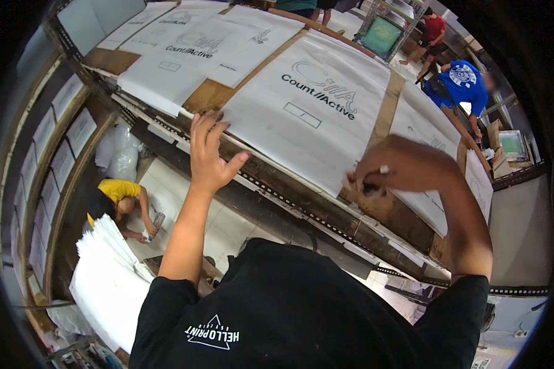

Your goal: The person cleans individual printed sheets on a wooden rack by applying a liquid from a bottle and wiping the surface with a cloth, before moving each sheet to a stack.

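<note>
A large white printed sheet (332, 80), with black lettering and an outlined emblem, lies flat on the long brown work table (221, 97). At the table's near edge, my left hand (209, 154) has its fingers stretched out, fingertips by the sheet's near left corner. My right hand (394, 166) hovers at the sheet's near right corner with its fingers curled together. A small white band shows at one finger. Something dark sits by these fingertips, too blurred to name. Another printed sheet (434, 132) lies to the right, partly behind my right hand and forearm.
More printed sheets (184, 55) cover the table's left part. A thick stack of white sheets (108, 277) stands at lower left, beside a crouching person in yellow (120, 190). Shelves (49, 178) line the left side. A person in blue (465, 83) works beyond the table, near a framed green screen (381, 35).
</note>
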Available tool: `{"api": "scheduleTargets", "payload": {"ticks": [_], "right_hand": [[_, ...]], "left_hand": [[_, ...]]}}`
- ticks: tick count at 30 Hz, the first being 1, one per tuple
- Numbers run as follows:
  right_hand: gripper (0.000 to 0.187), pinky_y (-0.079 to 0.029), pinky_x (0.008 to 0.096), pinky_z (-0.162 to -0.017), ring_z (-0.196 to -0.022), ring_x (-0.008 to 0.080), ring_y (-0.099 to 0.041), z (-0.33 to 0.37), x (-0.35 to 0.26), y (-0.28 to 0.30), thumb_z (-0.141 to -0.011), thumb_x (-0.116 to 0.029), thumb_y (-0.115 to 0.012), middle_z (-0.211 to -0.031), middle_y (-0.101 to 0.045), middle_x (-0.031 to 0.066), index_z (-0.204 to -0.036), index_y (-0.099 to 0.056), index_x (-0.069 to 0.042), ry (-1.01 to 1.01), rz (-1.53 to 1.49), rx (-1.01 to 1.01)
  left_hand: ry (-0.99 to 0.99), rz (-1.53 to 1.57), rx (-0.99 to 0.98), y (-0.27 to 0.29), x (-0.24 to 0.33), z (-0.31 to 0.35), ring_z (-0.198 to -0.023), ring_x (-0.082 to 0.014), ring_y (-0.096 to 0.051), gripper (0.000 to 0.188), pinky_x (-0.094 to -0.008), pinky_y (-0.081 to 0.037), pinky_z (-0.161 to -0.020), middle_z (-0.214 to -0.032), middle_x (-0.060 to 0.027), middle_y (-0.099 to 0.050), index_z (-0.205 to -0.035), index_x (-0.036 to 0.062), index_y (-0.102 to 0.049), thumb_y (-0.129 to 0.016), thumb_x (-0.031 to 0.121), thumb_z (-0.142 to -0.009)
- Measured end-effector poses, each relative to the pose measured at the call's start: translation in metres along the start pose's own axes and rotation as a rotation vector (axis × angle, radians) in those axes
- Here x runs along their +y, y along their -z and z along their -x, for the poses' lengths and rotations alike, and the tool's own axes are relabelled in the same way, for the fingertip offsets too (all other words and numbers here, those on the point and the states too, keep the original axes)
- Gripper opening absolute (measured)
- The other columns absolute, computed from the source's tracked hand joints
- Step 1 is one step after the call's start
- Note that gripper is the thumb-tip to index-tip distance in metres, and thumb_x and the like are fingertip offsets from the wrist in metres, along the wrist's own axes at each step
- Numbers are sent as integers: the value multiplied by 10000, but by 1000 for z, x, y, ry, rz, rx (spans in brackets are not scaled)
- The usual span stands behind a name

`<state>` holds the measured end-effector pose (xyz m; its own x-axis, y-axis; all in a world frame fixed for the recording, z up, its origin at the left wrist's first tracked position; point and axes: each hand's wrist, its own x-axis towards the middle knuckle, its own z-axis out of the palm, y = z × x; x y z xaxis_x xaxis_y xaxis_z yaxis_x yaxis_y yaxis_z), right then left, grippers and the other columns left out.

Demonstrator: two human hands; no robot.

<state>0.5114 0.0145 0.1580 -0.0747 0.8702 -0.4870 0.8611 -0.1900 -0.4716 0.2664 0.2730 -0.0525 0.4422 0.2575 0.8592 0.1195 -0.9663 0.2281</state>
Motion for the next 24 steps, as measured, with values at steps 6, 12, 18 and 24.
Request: {"api": "scheduleTargets", "payload": {"ticks": [6,12,18,24], "right_hand": [[282,-534,327,-924,-995,200,-713,18,23,16,-881,70,-639,-1065,-751,139,-1146,-718,19,174,-159,385],[336,-513,328,-982,-1071,192,-684,34,32,5,-867,116,-601,-1136,-730,141,-1175,-706,34,187,-262,517],[323,-538,285,-938,-1014,147,-695,55,30,3,-905,93,-610,-1083,-749,116,-1207,-701,27,193,-326,678],[333,-533,283,-930,-1009,129,-681,65,34,-1,-908,92,-610,-1090,-744,107,-1223,-693,25,199,-337,749]], "left_hand": [[-14,41,-54,17,7,-13,-1242,-399,-546,486,-592,-354,-1126,-1261,-174,-597,-1219,33,-639,-735,353,-866],[-83,-2,-138,34,12,-42,-1020,-315,-626,191,-507,-439,-1017,-967,-77,-652,-917,77,-743,-801,212,-795],[50,157,-294,33,6,-72,-917,-318,-633,165,-453,-460,-909,-910,-97,-689,-835,42,-733,-773,202,-831],[151,238,-346,28,6,-90,-925,-320,-647,144,-406,-483,-833,-928,-116,-711,-869,26,-752,-742,169,-867]]}}
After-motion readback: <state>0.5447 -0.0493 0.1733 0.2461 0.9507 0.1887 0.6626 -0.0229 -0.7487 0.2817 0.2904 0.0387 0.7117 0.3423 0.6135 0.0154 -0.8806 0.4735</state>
